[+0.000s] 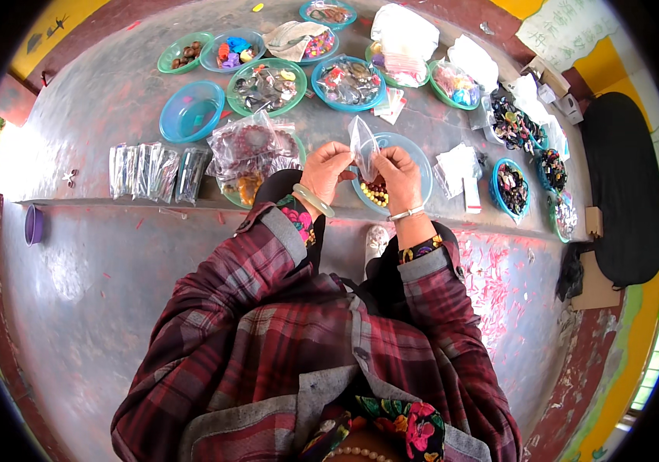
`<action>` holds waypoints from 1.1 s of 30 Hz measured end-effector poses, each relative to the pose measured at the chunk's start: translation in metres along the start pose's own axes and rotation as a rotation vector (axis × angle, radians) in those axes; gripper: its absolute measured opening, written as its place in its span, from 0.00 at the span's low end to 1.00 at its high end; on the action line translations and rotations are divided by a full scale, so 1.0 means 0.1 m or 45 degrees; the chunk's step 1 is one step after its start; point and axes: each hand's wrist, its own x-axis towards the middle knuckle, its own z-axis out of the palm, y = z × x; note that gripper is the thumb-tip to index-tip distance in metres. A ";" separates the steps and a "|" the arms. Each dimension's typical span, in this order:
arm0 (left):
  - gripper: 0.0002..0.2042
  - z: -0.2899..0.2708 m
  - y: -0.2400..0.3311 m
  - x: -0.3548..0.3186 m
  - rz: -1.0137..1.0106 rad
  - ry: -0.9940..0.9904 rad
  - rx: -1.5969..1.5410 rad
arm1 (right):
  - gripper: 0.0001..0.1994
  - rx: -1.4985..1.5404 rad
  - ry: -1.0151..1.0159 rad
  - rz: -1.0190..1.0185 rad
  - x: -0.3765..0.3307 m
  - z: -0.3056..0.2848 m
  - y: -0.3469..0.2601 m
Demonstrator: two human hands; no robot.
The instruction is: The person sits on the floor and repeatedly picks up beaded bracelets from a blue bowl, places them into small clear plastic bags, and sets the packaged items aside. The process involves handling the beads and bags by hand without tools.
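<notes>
A small clear plastic bag [361, 142] is pinched upright between my two hands. My left hand [325, 171] is closed at its left edge, and my right hand [398, 174] grips its right side with thumb and fingers. Just beneath the hands sits a pale blue basin [419, 152], partly hidden by my right hand. Yellow and dark red beads [375, 194] lie in it. Whether anything is inside the bag I cannot tell. Left of my left hand, clear bags of dark red beads [246, 145] are heaped over a green basin [299, 146].
Rows of flat clear packets [144, 172] lie near the ledge's front edge, with an empty blue basin [191, 112] behind them. Several basins of small goods, such as a green one [301, 94], stand farther back. White packets [459, 171] and blue baskets [509, 189] are at right.
</notes>
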 end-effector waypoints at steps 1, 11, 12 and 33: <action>0.02 -0.02 -0.02 0.01 0.028 -0.001 -0.014 | 0.06 -0.048 0.043 -0.020 0.01 -0.01 -0.01; 0.18 0.18 0.06 -0.01 0.108 0.105 0.181 | 0.04 -1.190 0.109 -0.847 -0.08 0.03 0.00; 0.23 -0.05 -0.11 0.12 0.358 0.103 0.477 | 0.05 -1.236 0.045 -1.015 -0.10 0.10 0.00; 0.07 0.10 0.33 0.00 1.067 -0.433 1.776 | 0.05 -1.174 0.160 -0.788 0.07 -0.22 -0.23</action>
